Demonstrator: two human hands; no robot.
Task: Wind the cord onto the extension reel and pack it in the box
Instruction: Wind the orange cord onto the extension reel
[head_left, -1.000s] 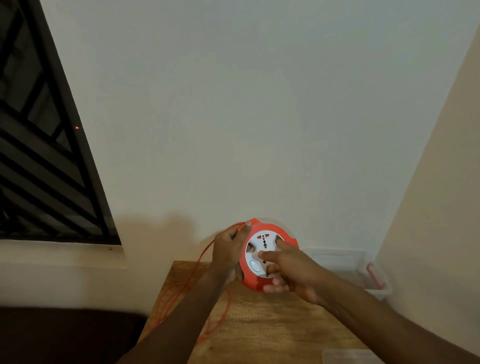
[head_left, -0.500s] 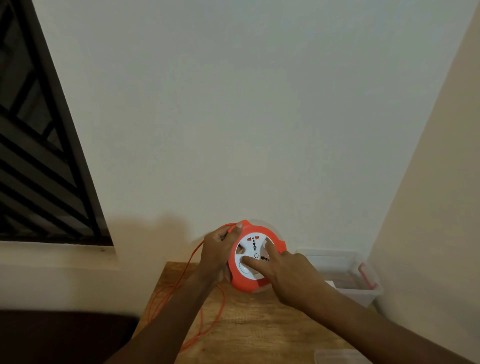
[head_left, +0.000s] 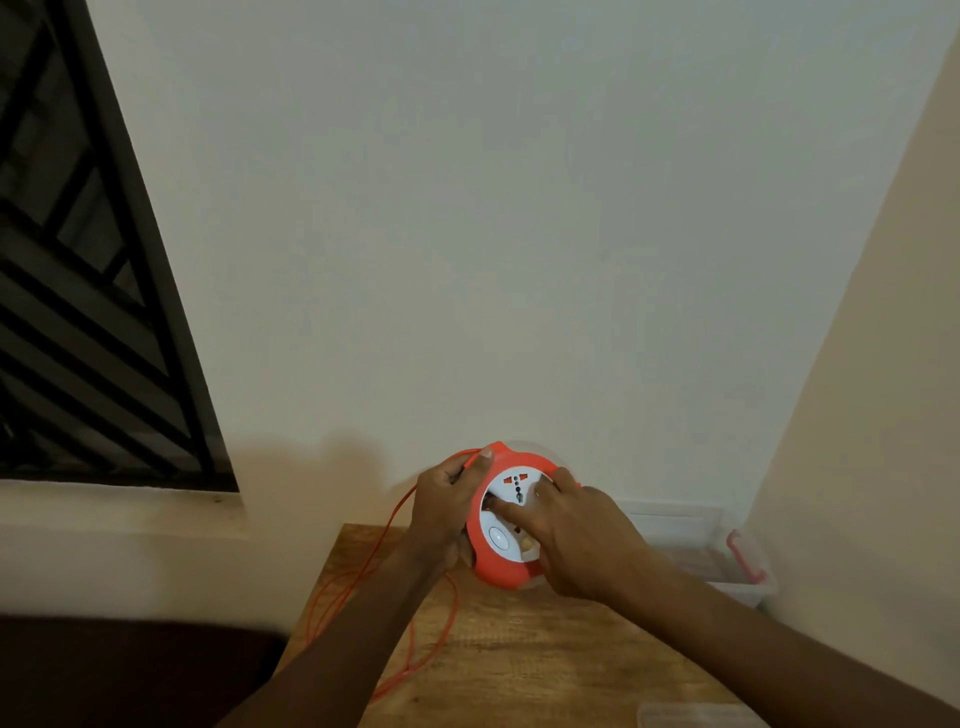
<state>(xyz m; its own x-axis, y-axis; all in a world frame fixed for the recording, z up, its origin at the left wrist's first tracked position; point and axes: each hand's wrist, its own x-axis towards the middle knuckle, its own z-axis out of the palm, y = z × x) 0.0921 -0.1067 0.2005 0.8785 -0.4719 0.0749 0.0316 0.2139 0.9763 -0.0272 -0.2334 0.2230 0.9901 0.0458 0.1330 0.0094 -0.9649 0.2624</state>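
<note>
A person stands at a wooden table (head_left: 519, 670) in a corner of pale walls; only the forearms and hands show. The left hand (head_left: 441, 506) grips the rim of a round orange reel (head_left: 501, 574), fingers curled round its left edge and thumb on top; the reel is held upright just above the table's far edge, its white socket face turned toward the camera. The right hand (head_left: 576, 530) lies over that face with fingers fairly straight, the forefinger pressed into the white centre as if to turn it; it grasps nothing.

The winding looks only partly done; a good deal of thin orange cord (head_left: 363, 582) runs from the top of the reel under the left thumb, down past the left wrist, and lies in loose loops on and over the table's left side. A clear box (head_left: 748, 592) with a red latch waits at the right against the wall, near the reel; packing is not yet begun.

How much cord is already wound is hidden inside the reel; the plug end is not visible; a clear lid-like piece (head_left: 691, 714) is cut off at the bottom edge.
</note>
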